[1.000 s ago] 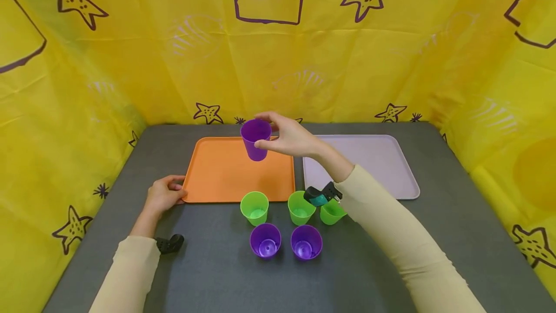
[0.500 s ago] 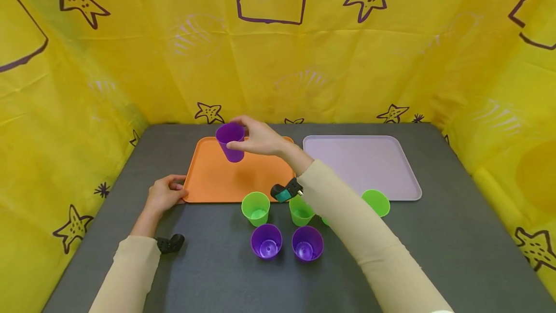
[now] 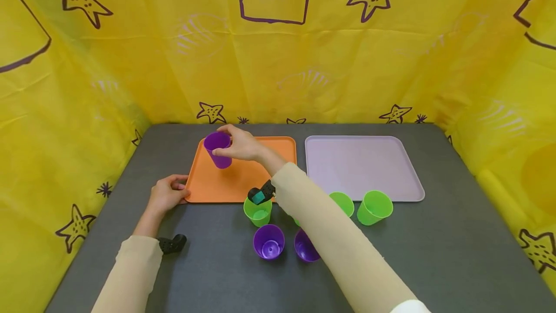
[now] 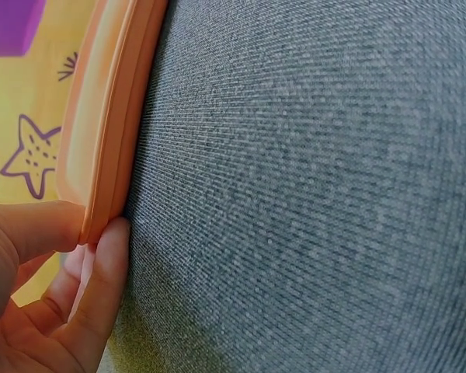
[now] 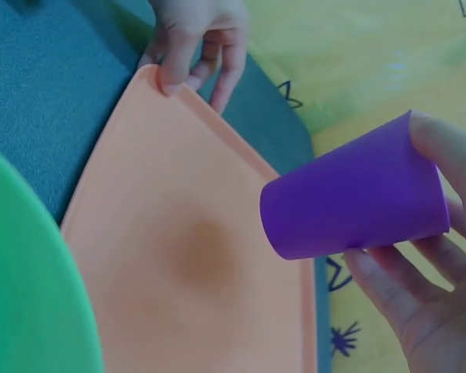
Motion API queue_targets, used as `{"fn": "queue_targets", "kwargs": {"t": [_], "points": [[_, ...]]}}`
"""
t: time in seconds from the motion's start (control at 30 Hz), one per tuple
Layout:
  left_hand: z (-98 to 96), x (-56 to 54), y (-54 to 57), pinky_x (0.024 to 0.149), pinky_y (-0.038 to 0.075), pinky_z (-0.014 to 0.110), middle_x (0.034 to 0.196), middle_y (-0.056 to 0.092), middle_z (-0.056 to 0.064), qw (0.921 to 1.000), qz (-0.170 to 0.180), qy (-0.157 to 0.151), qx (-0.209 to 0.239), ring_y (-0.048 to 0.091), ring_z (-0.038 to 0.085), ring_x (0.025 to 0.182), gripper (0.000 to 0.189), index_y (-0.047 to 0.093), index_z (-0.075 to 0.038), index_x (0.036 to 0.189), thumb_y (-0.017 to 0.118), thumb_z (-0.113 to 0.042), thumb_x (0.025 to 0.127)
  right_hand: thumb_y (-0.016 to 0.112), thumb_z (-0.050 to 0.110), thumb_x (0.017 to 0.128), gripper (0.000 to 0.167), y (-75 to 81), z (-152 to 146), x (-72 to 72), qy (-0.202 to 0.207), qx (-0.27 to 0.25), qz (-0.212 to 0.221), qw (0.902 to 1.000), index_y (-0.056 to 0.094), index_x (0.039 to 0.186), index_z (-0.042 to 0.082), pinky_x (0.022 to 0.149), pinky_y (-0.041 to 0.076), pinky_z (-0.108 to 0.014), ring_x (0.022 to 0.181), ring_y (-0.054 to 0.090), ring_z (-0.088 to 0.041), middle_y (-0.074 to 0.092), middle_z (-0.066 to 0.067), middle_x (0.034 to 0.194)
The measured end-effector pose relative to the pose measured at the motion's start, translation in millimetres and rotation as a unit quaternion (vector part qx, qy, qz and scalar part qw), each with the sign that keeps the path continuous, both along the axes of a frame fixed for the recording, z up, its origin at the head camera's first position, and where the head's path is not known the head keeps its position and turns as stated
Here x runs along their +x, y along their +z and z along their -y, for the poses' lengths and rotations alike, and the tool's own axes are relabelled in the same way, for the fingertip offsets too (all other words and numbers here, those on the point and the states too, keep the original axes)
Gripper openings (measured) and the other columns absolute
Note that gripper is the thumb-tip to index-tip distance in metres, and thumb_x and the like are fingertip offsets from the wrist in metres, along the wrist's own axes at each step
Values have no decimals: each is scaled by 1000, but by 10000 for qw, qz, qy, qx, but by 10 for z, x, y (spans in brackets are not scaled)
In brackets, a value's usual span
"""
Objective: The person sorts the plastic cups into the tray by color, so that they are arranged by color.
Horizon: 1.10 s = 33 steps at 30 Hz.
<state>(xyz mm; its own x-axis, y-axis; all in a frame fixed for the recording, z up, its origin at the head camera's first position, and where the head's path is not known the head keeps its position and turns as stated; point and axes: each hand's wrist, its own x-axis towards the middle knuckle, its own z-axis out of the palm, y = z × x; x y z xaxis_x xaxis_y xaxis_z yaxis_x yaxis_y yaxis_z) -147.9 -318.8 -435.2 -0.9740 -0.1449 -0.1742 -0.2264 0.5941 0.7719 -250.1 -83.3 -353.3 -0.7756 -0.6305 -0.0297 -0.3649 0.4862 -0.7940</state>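
Observation:
My right hand [image 3: 242, 145] grips a purple cup [image 3: 218, 151] by its side, thumb and fingers near the rim. The cup is held upright, slightly tilted, over the left part of an orange tray [image 3: 243, 185]; in the right wrist view, a soft shadow lies on the tray below the purple cup [image 5: 349, 198]. At the tray's near left corner, my left hand [image 3: 167, 195] pinches the rim. Close up in the left wrist view, the left thumb [image 4: 43, 227] lies on top of the rim and the fingers lie against its outer side.
A lilac tray [image 3: 360, 168] lies to the right. Several green cups, one of them [image 3: 375, 207] at the right end, stand in a row before the trays. Nearer are two purple cups [image 3: 269, 248], the right one partly behind my right sleeve [image 3: 330, 235]. A yellow cloth [image 3: 278, 71] surrounds the grey table.
My right hand has carried the purple cup leftward across the orange tray and, lately, a little lower. The right sleeve now uncovers the rightmost green cup. My left hand stays at the corner.

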Motion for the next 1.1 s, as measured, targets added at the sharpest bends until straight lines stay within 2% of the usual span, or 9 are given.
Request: {"fn": "queue_targets", "kwargs": {"t": [0.17,0.6,0.8,1.1], "points": [[8,-1,-16,55,56,28,91,62,21,10000,0,17,-48,64,14,59,46,51,7,123,65,-1,80,68,33,82,66,-63,109,0,-41,141,106,9998,37,135,12,84,50,-24,109,53,-17,52,-6,126],[3,-14,-6,56,56,28,92,62,22,9999,91,37,-46,64,15,60,46,51,7,123,65,-1,81,68,32,82,67,-206,321,-10,272,477,349,9979,35,135,11,85,49,-23,108,54,-18,51,-8,126],[4,-10,-6,55,56,28,91,63,21,9999,121,29,-48,64,14,59,46,51,7,123,65,-1,81,68,30,82,66,-249,359,10,437,719,315,9960,36,136,10,83,49,-20,106,54,-16,51,-7,125],[11,-34,-22,55,56,28,89,62,19,9999,111,62,-21,64,15,59,45,51,6,123,65,-1,80,67,28,83,65,-257,378,27,644,773,304,9945,34,136,10,88,47,-22,110,52,-17,50,-7,126]]}}
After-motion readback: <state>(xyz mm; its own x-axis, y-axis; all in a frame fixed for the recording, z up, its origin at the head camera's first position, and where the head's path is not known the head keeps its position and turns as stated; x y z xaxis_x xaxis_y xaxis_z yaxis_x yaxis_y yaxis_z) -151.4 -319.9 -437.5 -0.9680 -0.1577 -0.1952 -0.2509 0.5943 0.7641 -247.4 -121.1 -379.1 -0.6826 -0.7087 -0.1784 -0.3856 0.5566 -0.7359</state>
